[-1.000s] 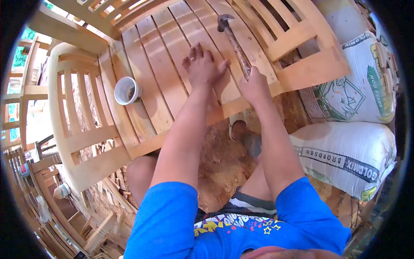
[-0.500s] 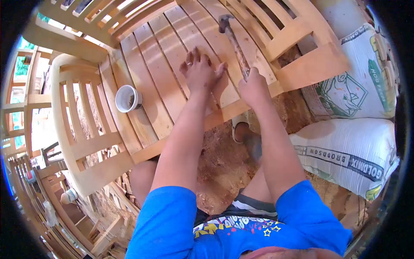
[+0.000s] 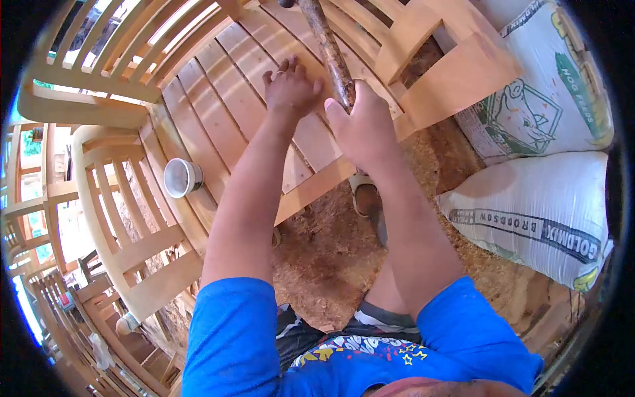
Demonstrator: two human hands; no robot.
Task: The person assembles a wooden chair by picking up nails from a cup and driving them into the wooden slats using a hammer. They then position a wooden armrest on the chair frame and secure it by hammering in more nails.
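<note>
Gripping hammer (image 3: 326,49) at 12 o'clock, in wrapped fingers of right hand (image 3: 364,129), 1 o'clock. Spreading fingers of left hand (image 3: 291,91) wide over slatted counter (image 3: 211,99), about 11:30. Note white tub (image 3: 183,178), 9 o'clock.

A mottled-handled hammer (image 3: 329,53) slants over the slatted wooden seat (image 3: 238,99).

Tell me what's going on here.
A person in a blue shirt is at a slatted wooden bench. The right hand grips a hammer by its handle, with most of the head cut off by the picture's top edge. The left hand appears to rest palm down on the seat planks, and a white tub stands farther left on them.
</note>
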